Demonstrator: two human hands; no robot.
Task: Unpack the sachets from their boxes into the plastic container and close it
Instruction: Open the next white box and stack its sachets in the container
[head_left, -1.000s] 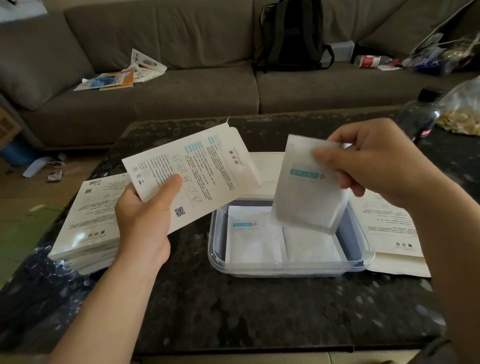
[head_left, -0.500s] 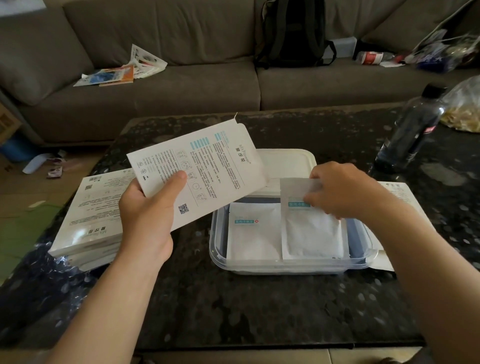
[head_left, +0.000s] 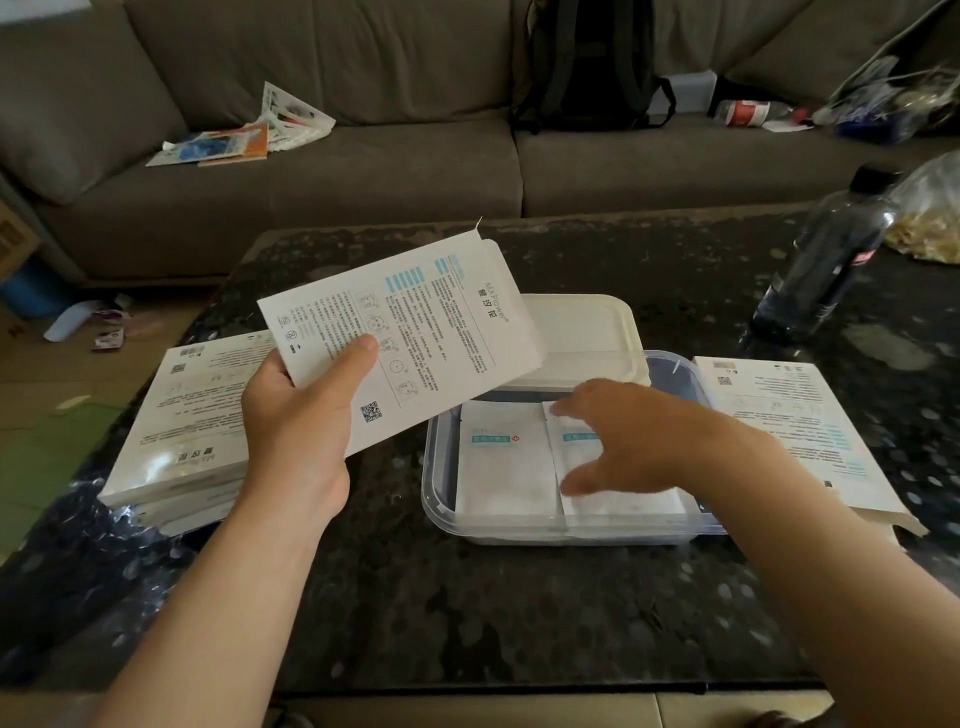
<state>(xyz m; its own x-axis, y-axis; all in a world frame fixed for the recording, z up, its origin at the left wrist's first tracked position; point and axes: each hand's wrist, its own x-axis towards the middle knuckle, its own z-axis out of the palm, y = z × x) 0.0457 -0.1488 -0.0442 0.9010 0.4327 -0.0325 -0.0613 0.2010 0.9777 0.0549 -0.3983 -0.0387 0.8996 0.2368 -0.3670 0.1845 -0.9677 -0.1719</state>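
- L hand (head_left: 296, 415) grips white box (head_left: 410, 338) at its near corner, thumb on top; box held up off table, tilted, open flap end pointing away
- R hand (head_left: 634, 436) released: fingers spread, fairly straight, holding nothing; sits low over right sachet (head_left: 623, 501), blurred, can't tell if touching
- plastic container (head_left: 571, 532) on dark table (head_left: 519, 613), ctr-right, no lid on; 2 sachets flat inside, side by side: left sachet (head_left: 504, 467) & right sachet
- white lid (head_left: 582, 327) lies right behind container, against its far edge
- stack of boxes (head_left: 192, 415) on table at left; flat box (head_left: 795, 431) just right of container
- dark bottle (head_left: 826, 260) stands far right; sofa (head_left: 363, 171) w/ backpack (head_left: 587, 57) behind table
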